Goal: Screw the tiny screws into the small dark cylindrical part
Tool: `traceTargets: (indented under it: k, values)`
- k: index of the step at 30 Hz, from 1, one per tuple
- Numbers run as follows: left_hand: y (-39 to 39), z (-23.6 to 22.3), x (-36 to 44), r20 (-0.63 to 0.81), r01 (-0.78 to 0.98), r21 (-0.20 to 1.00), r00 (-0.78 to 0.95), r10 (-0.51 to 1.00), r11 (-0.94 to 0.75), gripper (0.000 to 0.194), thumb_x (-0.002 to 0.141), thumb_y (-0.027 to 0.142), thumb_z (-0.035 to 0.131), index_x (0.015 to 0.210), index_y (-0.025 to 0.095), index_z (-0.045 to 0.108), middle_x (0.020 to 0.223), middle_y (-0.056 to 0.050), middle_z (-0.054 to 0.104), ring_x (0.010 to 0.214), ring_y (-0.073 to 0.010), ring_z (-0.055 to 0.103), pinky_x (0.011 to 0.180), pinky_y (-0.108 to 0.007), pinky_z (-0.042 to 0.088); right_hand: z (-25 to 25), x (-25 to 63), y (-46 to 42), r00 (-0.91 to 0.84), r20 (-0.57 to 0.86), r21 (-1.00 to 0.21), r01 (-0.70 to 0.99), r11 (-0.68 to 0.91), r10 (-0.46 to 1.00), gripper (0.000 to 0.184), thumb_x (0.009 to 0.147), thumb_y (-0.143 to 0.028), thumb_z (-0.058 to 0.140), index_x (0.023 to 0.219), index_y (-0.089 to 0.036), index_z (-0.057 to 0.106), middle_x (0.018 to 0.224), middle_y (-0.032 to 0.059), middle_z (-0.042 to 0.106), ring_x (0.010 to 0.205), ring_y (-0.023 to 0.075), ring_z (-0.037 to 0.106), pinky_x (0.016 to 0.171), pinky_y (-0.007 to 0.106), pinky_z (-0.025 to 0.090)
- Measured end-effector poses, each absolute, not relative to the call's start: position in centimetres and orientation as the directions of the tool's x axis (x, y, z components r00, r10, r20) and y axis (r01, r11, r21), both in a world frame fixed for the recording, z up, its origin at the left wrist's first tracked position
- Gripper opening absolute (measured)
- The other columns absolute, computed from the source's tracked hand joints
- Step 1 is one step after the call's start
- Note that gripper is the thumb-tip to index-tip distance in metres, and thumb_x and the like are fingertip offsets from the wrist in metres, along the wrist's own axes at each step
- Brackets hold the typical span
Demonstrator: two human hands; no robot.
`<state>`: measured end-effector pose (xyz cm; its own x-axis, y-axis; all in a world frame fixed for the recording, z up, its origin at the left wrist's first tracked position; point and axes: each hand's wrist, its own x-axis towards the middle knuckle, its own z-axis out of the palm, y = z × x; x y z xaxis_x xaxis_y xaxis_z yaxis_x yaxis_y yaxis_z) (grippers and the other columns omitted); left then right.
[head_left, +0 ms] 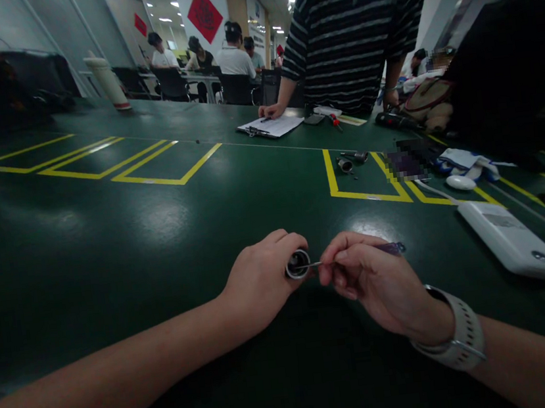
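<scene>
My left hand (261, 282) is closed round a small metal cylinder (298, 263), its open dark end facing right. My right hand (368, 279) pinches a thin tool with a purple handle (390, 249); the metal tip reaches into the cylinder's mouth. Both hands rest low over the dark green table (108, 237), near its front edge. A pale watch sits on my right wrist.
Small metal parts (350, 160) lie inside a yellow-taped box beyond my hands. A white flat device (510, 238) and cable lie to the right. A person in a striped shirt (350, 29) stands across the table by a clipboard (270, 126). Seated people are further back.
</scene>
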<state>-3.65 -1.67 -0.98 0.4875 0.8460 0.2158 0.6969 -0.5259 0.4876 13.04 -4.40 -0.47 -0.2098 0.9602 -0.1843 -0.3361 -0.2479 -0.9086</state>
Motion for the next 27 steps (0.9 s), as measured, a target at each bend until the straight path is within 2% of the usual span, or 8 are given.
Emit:
traceTargets:
  k: [4, 8, 11, 14, 17, 21, 24, 27]
  values:
    - [-1.3, -1.3, -3.7, 0.202, 0.540, 0.730, 0.415, 0.887, -0.419, 0.018, 0.068, 0.016, 0.062, 0.086, 0.020, 0.061, 0.085, 0.000, 0.064, 0.081, -0.0167, 0.060, 0.072, -0.029, 0.044, -0.6, 12.8, -4.2, -0.161, -0.236, -0.870, -0.404, -0.282, 0.958, 0.006, 0.061, -0.015, 0.054, 0.061, -0.013, 0.059, 0.057, 0.0043, 0.063, 0.046, 0.0080, 0.047, 0.040, 0.017, 0.032]
    - [-1.2, -0.8, -3.4, -0.005, 0.234, 0.967, 0.400, 0.917, -0.097, 0.039, 0.060, 0.009, 0.065, 0.098, 0.016, 0.059, 0.094, -0.004, 0.067, 0.087, -0.0198, 0.063, 0.077, -0.032, 0.047, -0.3, 13.0, -3.9, -0.086, -0.187, -0.883, -0.422, -0.206, 0.979, 0.005, 0.062, -0.015, 0.054, 0.060, -0.013, 0.059, 0.056, 0.0038, 0.062, 0.046, 0.0084, 0.047, 0.040, 0.018, 0.032]
    - [-1.3, 0.0, -3.1, -0.141, 0.110, 0.988, 0.364, 0.921, 0.108, 0.041, 0.060, 0.006, 0.063, 0.100, 0.014, 0.060, 0.097, -0.006, 0.068, 0.091, -0.0203, 0.063, 0.080, -0.033, 0.047, -0.3, 13.5, -3.9, -0.061, -0.074, -0.935, -0.343, -0.091, 0.995, 0.006, 0.064, -0.015, 0.054, 0.062, -0.014, 0.060, 0.057, 0.0037, 0.063, 0.046, 0.0089, 0.048, 0.040, 0.018, 0.033]
    - [-1.5, 0.6, -3.0, -0.177, 0.070, 0.984, 0.298, 0.938, 0.163, 0.034, 0.065, 0.011, 0.063, 0.099, 0.013, 0.063, 0.098, -0.006, 0.068, 0.091, -0.0192, 0.062, 0.083, -0.032, 0.045, -0.4, 14.1, -4.0, -0.118, 0.048, -0.982, -0.185, 0.025, 0.992, 0.011, 0.072, -0.014, 0.051, 0.069, -0.015, 0.062, 0.063, 0.0028, 0.064, 0.049, 0.0093, 0.049, 0.041, 0.019, 0.035]
    - [-1.7, 0.6, -3.0, -0.189, 0.012, 0.981, 0.256, 0.948, 0.192, 0.033, 0.066, 0.014, 0.064, 0.099, 0.013, 0.064, 0.097, -0.006, 0.068, 0.090, -0.0184, 0.061, 0.081, -0.031, 0.046, -0.4, 14.5, -4.3, -0.183, 0.207, -0.973, 0.065, 0.222, 0.961, 0.016, 0.078, -0.012, 0.048, 0.074, -0.017, 0.063, 0.070, 0.0012, 0.063, 0.055, 0.0094, 0.051, 0.046, 0.020, 0.038]
    - [-1.8, 0.3, -2.9, -0.186, -0.033, 0.980, 0.230, 0.955, 0.198, 0.034, 0.064, 0.012, 0.065, 0.098, 0.013, 0.064, 0.096, -0.006, 0.068, 0.088, -0.0180, 0.061, 0.081, -0.031, 0.046, 0.4, 14.5, -4.9, -0.341, 0.411, -0.749, 0.404, 0.526, 0.846, 0.018, 0.079, -0.006, 0.046, 0.076, -0.017, 0.061, 0.070, -0.0002, 0.061, 0.061, 0.0095, 0.054, 0.057, 0.023, 0.042]
    - [-1.8, 0.3, -2.8, -0.170, -0.039, 0.982, 0.218, 0.961, 0.183, 0.032, 0.065, 0.013, 0.064, 0.096, 0.013, 0.064, 0.095, -0.005, 0.068, 0.089, -0.0177, 0.061, 0.082, -0.032, 0.045, 0.8, 14.1, -5.2, -0.473, 0.492, -0.561, 0.470, 0.682, 0.731, 0.016, 0.078, -0.005, 0.046, 0.082, -0.015, 0.057, 0.073, 0.0017, 0.059, 0.065, 0.0119, 0.054, 0.062, 0.026, 0.042]
    - [-1.8, 0.4, -2.8, -0.155, -0.033, 0.985, 0.225, 0.962, 0.167, 0.030, 0.066, 0.016, 0.065, 0.096, 0.014, 0.064, 0.095, -0.006, 0.068, 0.089, -0.0178, 0.061, 0.082, -0.033, 0.046, 0.9, 13.8, -5.4, -0.570, 0.512, -0.432, 0.476, 0.766, 0.643, 0.015, 0.078, -0.007, 0.044, 0.086, -0.014, 0.054, 0.075, 0.0052, 0.058, 0.068, 0.0153, 0.052, 0.062, 0.030, 0.042]
